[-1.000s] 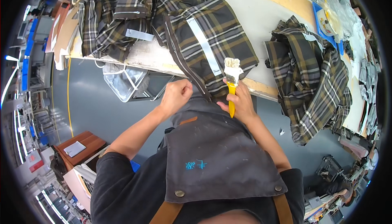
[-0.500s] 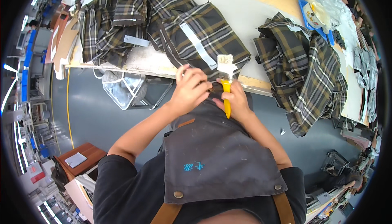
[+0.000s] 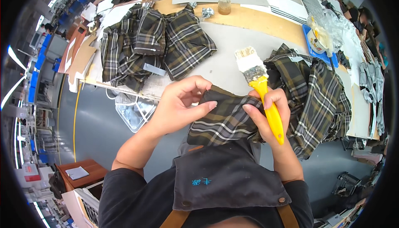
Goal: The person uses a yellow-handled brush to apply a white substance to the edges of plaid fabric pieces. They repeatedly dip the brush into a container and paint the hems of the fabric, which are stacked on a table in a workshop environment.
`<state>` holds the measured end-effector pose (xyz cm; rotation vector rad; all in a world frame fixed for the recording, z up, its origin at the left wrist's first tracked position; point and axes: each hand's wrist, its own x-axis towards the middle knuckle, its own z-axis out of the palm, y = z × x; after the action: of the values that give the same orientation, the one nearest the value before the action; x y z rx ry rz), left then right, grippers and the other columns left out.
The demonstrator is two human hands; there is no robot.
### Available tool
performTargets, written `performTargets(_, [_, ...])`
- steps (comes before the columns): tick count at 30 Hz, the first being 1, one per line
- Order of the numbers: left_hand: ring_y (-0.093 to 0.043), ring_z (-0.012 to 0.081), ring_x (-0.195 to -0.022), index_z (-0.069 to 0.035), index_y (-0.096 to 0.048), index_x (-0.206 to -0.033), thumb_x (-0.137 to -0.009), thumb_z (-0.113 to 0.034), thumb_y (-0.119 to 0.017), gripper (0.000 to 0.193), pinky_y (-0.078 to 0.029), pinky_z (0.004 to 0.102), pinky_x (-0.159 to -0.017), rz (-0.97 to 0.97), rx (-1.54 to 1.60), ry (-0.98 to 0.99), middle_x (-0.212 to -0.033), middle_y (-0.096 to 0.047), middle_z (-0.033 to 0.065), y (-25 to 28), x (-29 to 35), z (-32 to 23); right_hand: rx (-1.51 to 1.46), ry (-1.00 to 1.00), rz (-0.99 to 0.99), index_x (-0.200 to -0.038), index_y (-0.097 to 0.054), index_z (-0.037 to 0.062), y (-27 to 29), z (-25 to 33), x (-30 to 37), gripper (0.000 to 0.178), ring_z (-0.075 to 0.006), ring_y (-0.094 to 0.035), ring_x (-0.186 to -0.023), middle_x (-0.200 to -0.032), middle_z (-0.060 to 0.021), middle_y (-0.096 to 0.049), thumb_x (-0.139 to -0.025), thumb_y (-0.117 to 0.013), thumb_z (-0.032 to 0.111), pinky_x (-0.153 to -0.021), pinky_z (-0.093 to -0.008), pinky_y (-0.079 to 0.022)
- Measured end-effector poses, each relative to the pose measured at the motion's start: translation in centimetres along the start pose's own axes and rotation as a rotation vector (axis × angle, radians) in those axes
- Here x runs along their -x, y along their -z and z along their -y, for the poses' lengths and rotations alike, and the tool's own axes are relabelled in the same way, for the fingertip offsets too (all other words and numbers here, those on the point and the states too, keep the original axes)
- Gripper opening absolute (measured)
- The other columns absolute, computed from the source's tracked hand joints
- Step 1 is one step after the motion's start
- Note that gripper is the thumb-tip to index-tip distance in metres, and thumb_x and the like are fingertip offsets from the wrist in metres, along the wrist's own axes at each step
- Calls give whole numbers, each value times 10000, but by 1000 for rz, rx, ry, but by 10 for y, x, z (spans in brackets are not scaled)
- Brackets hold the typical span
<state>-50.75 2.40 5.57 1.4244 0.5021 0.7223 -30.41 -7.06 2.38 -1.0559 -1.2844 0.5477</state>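
A piece of dark plaid fabric (image 3: 222, 122), olive, black and white, is stretched between my hands in front of my apron, near the table's front edge. My left hand (image 3: 176, 105) pinches its upper left corner between thumb and fingers. At the right, my right hand (image 3: 276, 115) grips the same piece by its upper edge. That hand also has a flat brush (image 3: 273, 118) tucked in it. The brush has a yellow handle and a metal band, and its white-coated bristles point up and away from me. The fabric's lower right part is hidden behind my right hand.
Folded plaid pieces (image 3: 145, 41) are piled at the table's left, one with a pale strip (image 3: 154, 69). More plaid fabric (image 3: 318, 99) hangs over the front edge at right. A blue tray (image 3: 311, 45) with a bowl and plastic lies behind it. A glue bottle (image 3: 224, 5) stands farther back.
The plaid piece with a long pale strip no longer lies on the table before me. A plaid piece is now up between my hands, which have spread apart. The brush has moved right, tilting left.
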Motion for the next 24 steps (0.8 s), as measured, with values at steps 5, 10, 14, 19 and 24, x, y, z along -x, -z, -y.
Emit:
performTargets(5, [-536,60,-896,2,-573,-1036,-813,75,-620,239,-442,217,-812,-234,342,125,-975,-582,3,-6,-21,41,267,-39,18,-778,-462,47,1,-33,-19,267,-186,-647,-791,-831,-119,-631,-741,-717,-23,-693,-257,-486])
performTargets(10, [-544,64,-904,23,-582,-1049,-822,72,-616,235,-450,214,-808,-396,284,39,-981,-599,19,1,-36,65,111,83,-161,-1104,-586,-8,1,-33,-39,256,-201,-664,-746,-856,-141,-678,-856,-588,52,-686,-275,-515])
performTargets(14, [-555,90,-945,51,-588,-1064,-823,86,-605,244,-455,235,-836,-467,187,-49,-1003,-604,55,-3,-47,73,81,139,7,-907,-665,0,14,0,-49,317,-157,-599,-531,-656,-80,-627,-891,-509,275,-491,-248,-450])
performTargets(19, [-562,124,-984,73,-589,-1099,-816,118,-573,287,-461,270,-862,-413,151,-58,-1060,-607,105,-6,-53,68,256,64,17,-802,-675,19,-3,-12,-69,184,-165,-576,-515,-682,-87,-651,-835,-547,148,-499,-275,-444])
performTargets(24, [-567,115,-956,77,-593,-1099,-830,108,-574,271,-463,247,-842,-403,135,-47,-1050,-612,98,-6,-54,70,210,75,56,-760,-667,-5,-4,-13,-71,331,-86,-482,-457,-686,-92,-648,-887,-507,255,-440,-225,-373])
